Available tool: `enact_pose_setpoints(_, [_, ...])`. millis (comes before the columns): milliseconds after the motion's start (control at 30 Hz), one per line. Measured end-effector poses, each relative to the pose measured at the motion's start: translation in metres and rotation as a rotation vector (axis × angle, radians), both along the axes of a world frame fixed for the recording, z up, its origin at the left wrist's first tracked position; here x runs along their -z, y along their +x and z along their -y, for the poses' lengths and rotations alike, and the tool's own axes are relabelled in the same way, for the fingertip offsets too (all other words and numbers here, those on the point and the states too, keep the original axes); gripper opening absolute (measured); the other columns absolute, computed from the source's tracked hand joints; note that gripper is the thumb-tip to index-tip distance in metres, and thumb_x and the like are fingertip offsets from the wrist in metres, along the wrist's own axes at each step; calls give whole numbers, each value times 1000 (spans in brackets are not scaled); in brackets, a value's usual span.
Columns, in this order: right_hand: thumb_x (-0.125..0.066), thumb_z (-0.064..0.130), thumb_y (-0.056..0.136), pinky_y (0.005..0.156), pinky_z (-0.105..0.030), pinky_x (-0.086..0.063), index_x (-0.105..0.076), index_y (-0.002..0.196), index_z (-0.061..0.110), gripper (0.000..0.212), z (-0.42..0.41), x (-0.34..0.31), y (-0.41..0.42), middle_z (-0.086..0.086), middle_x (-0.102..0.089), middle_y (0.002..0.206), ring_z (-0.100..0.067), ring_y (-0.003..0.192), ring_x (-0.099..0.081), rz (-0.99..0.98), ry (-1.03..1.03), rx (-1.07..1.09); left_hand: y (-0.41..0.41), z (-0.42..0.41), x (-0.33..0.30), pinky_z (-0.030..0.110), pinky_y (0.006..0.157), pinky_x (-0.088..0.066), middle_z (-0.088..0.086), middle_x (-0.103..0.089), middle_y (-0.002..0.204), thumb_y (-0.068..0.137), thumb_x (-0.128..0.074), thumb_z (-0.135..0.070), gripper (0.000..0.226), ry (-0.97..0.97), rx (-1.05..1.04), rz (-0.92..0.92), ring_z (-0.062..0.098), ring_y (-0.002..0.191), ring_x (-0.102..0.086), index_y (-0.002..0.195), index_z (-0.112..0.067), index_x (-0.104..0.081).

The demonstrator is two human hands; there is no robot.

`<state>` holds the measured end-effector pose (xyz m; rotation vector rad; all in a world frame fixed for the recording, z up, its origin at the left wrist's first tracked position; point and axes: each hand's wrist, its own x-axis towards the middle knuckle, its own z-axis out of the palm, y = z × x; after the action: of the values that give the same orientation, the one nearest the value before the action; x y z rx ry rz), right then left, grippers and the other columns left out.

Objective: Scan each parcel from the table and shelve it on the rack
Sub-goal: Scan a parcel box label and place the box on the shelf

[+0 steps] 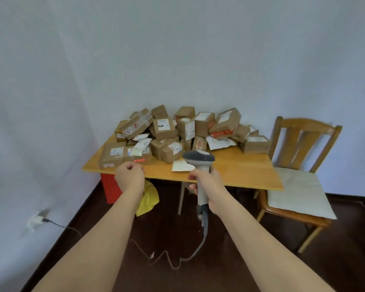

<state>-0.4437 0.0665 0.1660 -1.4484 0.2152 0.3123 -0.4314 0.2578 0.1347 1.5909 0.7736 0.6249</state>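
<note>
A heap of several brown cardboard parcels (167, 131) with white labels covers the back of a wooden table (240, 171), mixed with a few white mailer bags (142, 143). My right hand (209, 184) grips the handle of a grey barcode scanner (199, 159), whose head points toward the heap. My left hand (130, 175) hovers at the table's front left edge with its fingers curled, holding nothing, just in front of a flat parcel (112, 154). No rack is in view.
A wooden chair (299, 165) with a white cushion stands right of the table. The scanner cable (177, 258) trails over the dark floor to a wall plug (38, 220). A yellow bag (149, 199) and a red box (111, 188) sit under the table. A white paper (180, 166) lies near the front.
</note>
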Motion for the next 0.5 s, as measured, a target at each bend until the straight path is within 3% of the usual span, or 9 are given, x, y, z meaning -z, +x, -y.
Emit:
enact_pose_setpoints(167, [-62,14,91,54,-27,-45,-54,114,14,24,15,5,107,-11,-67,99,-15,54,-55,-32,-38,133,127,14,24,30,60,-42,7,-64,72,84,-42,5,26,-66,122,-82,21,67,-55,74,0,-65])
enact_pose_setpoints(233, [-62,15,92,55,-29,-44,-54,107,14,17,24,7,144,-10,-65,100,-16,56,-56,-48,-64,169,169,23,33,30,60,-43,9,-65,74,84,-42,5,27,-69,164,-128,22,70,-56,74,-2,-66])
enact_pose_setpoints(367, [-62,12,90,55,-32,-44,-55,100,14,12,48,18,207,-11,-62,98,-18,57,-56,-81,-99,247,239,46,51,29,61,-42,12,-67,81,84,-44,6,24,-93,230,-205,15,66,-51,78,3,-67])
enact_pose_setpoints(500, [-62,12,90,56,-32,-44,-56,99,13,10,73,32,269,-13,-63,98,-18,58,-57,-100,-95,276,302,76,70,34,67,-50,6,-64,81,85,-46,6,23,-109,278,-255,26,83,-62,74,-3,-65])
